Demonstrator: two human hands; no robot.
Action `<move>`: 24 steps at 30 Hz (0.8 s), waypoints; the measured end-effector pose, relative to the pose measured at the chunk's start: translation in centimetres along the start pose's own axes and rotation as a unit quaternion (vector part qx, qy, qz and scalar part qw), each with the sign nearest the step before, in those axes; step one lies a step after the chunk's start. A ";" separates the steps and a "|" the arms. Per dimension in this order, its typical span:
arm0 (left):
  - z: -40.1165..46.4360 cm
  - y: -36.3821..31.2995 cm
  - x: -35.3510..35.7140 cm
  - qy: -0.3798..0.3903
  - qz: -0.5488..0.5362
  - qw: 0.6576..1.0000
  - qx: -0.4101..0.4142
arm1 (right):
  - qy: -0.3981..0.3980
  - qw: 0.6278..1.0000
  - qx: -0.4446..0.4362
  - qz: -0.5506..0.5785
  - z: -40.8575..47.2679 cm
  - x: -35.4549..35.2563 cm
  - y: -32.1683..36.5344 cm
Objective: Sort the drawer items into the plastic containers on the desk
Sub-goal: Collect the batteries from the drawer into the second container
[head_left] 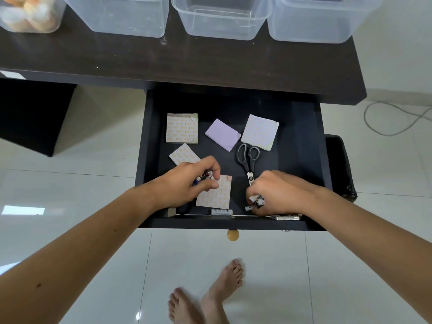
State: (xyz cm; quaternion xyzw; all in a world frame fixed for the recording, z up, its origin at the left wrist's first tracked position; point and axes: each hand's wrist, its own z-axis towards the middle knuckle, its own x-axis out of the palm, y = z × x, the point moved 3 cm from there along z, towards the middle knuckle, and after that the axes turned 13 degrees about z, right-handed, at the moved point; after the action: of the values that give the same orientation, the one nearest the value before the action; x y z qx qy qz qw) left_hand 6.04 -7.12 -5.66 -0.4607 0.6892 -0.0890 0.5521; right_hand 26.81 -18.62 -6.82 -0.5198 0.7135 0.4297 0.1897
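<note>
head view: open dark drawer (pixel 149 136) under desk (pixel 210 64). left hand (pixel 187 181) curled round small batteries (pixel 203 177), above a printed pad (pixel 216 195). right hand (pixel 280 195) clenched on more batteries (pixel 256 202) near drawer's front right. scissors (pixel 249 160) flat between hands, tips toward right hand. lilac pad (pixel 222 134) further back. clear containers (pixel 222 19) in a row on desk.
</note>
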 end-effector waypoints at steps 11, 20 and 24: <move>1.0 -1.3 1.3 0.150 0.066 0.984 0.063 | -0.115 0.945 0.033 0.305 -1.4 -1.4 -0.8; 1.9 -1.7 2.1 0.208 0.164 0.963 0.043 | -0.132 0.938 0.043 0.318 -1.3 -1.5 -0.9; 2.0 -1.6 2.1 0.226 0.113 0.967 0.032 | -0.130 0.938 0.041 0.317 -1.3 -1.4 -0.9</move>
State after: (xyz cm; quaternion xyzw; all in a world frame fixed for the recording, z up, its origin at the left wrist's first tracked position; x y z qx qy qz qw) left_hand 8.65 -8.71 -6.83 -0.3300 0.8404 -0.1494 0.4030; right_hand 28.44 -18.94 -5.48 -0.1975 0.8277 0.5016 0.1560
